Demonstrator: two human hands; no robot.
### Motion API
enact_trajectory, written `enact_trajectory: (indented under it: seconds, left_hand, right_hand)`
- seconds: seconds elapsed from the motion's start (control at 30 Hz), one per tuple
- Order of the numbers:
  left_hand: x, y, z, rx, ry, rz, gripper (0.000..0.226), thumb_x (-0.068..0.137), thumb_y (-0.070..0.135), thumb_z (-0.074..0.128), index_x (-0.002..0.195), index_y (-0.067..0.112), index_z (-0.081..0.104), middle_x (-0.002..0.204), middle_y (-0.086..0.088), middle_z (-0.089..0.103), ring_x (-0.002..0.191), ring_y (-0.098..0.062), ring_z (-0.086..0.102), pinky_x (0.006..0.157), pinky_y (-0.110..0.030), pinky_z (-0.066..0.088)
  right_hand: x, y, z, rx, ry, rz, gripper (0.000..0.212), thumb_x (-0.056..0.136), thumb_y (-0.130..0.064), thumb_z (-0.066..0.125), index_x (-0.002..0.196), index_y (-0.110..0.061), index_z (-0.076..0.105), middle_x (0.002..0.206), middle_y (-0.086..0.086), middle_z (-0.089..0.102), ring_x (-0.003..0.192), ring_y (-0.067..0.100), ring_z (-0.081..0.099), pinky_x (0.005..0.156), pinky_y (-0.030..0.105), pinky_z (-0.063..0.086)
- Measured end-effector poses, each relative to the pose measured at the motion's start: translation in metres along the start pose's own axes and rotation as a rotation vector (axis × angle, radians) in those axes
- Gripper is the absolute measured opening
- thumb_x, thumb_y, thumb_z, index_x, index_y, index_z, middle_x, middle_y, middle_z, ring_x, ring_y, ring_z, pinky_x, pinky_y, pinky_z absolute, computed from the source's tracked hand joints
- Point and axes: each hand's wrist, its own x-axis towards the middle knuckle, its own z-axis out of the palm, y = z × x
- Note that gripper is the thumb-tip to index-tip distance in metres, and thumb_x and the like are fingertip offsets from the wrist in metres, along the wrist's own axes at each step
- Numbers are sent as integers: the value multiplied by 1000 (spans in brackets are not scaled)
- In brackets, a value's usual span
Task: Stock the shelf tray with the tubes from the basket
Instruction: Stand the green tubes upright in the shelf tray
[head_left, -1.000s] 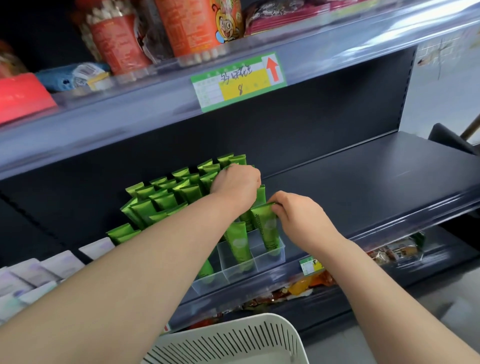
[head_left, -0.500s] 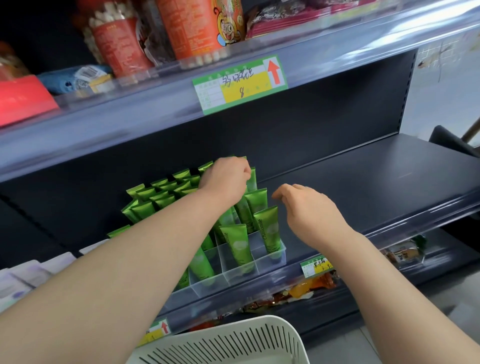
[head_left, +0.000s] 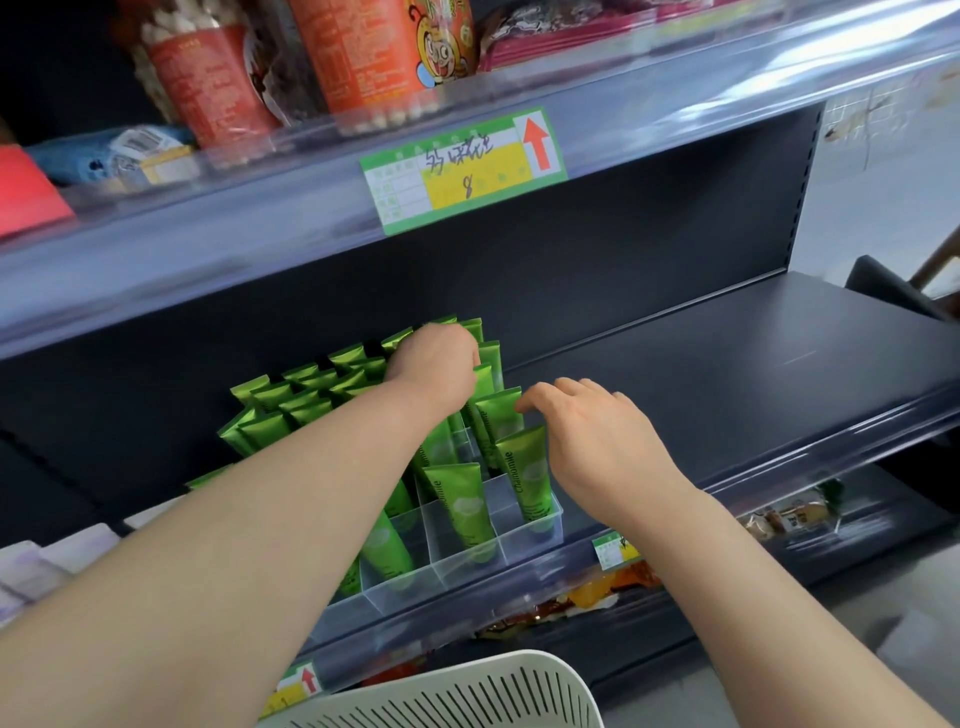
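Tray (head_left: 519, 545) slots are mostly filled with tubes (head_left: 457, 499); basket (head_left: 467, 691) contents, bottom centre, are hidden. Right hand (head_left: 597, 447) is spread empty; fingers of left hand (head_left: 436, 358) are hidden.

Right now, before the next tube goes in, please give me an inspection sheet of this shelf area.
Surface: dark metal shelf.
Job's things: green tubes standing in clear divided tray; white basket below.
Clutter: pale packets left of tray.
Hands: left hand on rear tube tops, fingers hidden; right hand relaxed, holding nothing, beside a front tube.
Cables: nothing seen.
Surroundings: snack cups on upper shelf, price label on its edge.
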Motion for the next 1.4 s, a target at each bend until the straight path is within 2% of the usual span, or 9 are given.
enact_trajectory:
  seconds: [0.2, 0.33, 0.47, 0.63, 0.77, 0.83, 1.0, 1.13, 1.4]
  left_hand:
    - [3, 6, 6, -57, 12, 33, 20, 92, 21, 64, 110, 21, 71, 109, -4, 68, 99, -26, 63, 78, -34, 52]
    - [2, 2, 4, -180, 12, 18, 15, 90, 24, 66, 103, 21, 74, 107, -2, 68, 100, -24, 62, 83, -36, 52]
    - [-3, -10, -6, -297, 61, 30, 11, 86, 21, 69, 96, 21, 75, 103, 1, 70, 99, -20, 62, 87, -35, 51]
    - [-18, -37, -19, -304, 88, 54, 9, 85, 23, 71, 93, 23, 75, 96, 7, 71, 86, -10, 59, 78, -22, 42]
    - [-31, -52, -26, -226, -43, 104, 10, 80, 32, 76, 86, 23, 76, 75, 18, 63, 72, 0, 54, 67, -18, 40]
    - [-36, -54, -25, -179, -102, 134, 12, 80, 33, 76, 86, 23, 75, 73, 20, 60, 69, 2, 53, 63, -16, 38]
    - [-40, -53, -11, -113, -132, 132, 13, 84, 26, 73, 91, 15, 75, 76, 17, 58, 82, -9, 58, 73, -25, 44]
    - [-42, -51, -5, -124, -90, 98, 13, 89, 24, 66, 98, 18, 74, 100, 5, 70, 96, -16, 62, 80, -29, 47]
    - [-45, -49, -9, -211, -121, 98, 14, 89, 28, 66, 91, 18, 75, 91, 9, 68, 87, -11, 61, 82, -32, 51]
  right_hand:
    - [0, -1, 1, 32, 30, 6, 39, 91, -13, 39, 124, -26, 53, 114, -6, 61, 102, 20, 53, 74, 36, 39]
    - [1, -4, 0, 50, 32, 4, 34, 96, -19, 35, 122, -27, 54, 113, -7, 61, 101, 19, 54, 77, 36, 42]
    - [2, -12, -2, 39, 62, -16, 28, 100, -32, 34, 110, -27, 59, 101, -8, 62, 93, 19, 55, 74, 37, 43]
    - [3, -28, -3, -12, 40, -103, 29, 98, -42, 38, 109, -28, 62, 100, -11, 63, 96, 17, 53, 77, 35, 38]
    - [3, -41, 6, -79, -37, -167, 33, 98, -49, 33, 110, -35, 60, 102, -15, 62, 106, 12, 47, 83, 35, 33]
    - [4, -45, 10, -107, -48, -186, 33, 98, -48, 33, 109, -35, 62, 100, -15, 64, 108, 12, 46, 83, 35, 29]
    - [6, -46, 19, -127, -63, -201, 25, 99, -35, 41, 102, -33, 65, 94, -14, 66, 106, 13, 49, 86, 37, 26]
    - [6, -47, 18, -128, -58, -203, 20, 97, -34, 47, 101, -31, 66, 91, -13, 67, 104, 15, 51, 88, 38, 28]
    - [3, -49, 14, -48, -93, -158, 39, 99, -46, 25, 107, -32, 60, 99, -15, 63, 107, 13, 45, 89, 35, 27]
